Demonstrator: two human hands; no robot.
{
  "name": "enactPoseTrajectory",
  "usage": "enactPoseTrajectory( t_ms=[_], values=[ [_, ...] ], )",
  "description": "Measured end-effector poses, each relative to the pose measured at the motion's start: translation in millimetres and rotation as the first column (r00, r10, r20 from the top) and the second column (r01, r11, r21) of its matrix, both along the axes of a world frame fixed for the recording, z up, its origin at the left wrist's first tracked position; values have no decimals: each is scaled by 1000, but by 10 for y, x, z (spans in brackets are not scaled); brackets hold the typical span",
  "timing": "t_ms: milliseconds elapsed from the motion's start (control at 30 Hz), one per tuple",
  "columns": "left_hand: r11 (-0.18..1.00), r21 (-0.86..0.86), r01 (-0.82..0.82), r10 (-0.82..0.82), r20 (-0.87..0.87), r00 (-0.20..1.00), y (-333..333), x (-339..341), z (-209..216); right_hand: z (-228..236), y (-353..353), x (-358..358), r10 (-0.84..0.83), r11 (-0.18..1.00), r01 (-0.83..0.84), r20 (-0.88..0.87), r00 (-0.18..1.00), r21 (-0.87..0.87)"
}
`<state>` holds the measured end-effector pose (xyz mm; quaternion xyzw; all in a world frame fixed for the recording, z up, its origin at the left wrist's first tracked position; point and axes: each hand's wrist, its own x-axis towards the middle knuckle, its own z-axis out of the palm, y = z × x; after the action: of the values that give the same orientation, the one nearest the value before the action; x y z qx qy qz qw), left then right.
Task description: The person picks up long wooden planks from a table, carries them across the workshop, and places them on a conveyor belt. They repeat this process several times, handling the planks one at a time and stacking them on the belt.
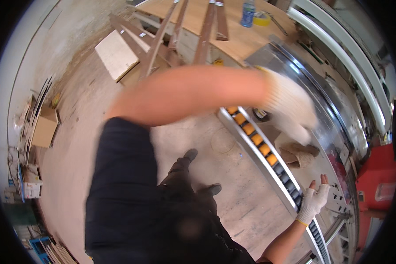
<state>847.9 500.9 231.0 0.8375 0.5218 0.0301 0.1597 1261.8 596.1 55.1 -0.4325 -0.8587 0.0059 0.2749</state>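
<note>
My left hand [292, 108], in a white knit glove, reaches across above the metal machine table [323, 169]. Motion smears it, so its fingers cannot be made out. Just below it, a crumpled brownish cloth or glove [298, 156] lies on the table. My right hand [314, 203] wears a white glove with bare fingertips showing. Its fingers are stretched out and apart, with nothing in them. It is over or beside the roller track [265, 149], a metal rail with orange and black rollers along the table's near edge; whether it touches the track I cannot tell.
Brown strips [205, 33] jut over the wooden bench [233, 44], which also bears a blue-labelled bottle [247, 14] and yellow tape [262, 19]. A red machine part [378, 182] stands at right. Cardboard [45, 126] leans at the left wall.
</note>
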Motion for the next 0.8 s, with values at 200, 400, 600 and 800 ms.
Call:
enactPoseTrajectory(
  t_ms=[200,400,600,800],
  values=[
    [268,137,-954,576,771,272,-4725,-2648,-49,582,-1362,-1247,1,985,-7,38,999,172],
    [-128,-519,-845,138,834,-534,-8260,-4374,-2020,1266,-4089,-4561,685,724,-689,89,723,17],
    [-94,-875,-476,65,472,-879,-10122,-5232,-4141,723,-7132,-9650,833,488,-727,507,223,-482],
    [-168,-866,-472,246,427,-870,-12262,-5342,-4699,-1217,-7844,-13167,453,890,-341,662,597,-302]
  ],
)
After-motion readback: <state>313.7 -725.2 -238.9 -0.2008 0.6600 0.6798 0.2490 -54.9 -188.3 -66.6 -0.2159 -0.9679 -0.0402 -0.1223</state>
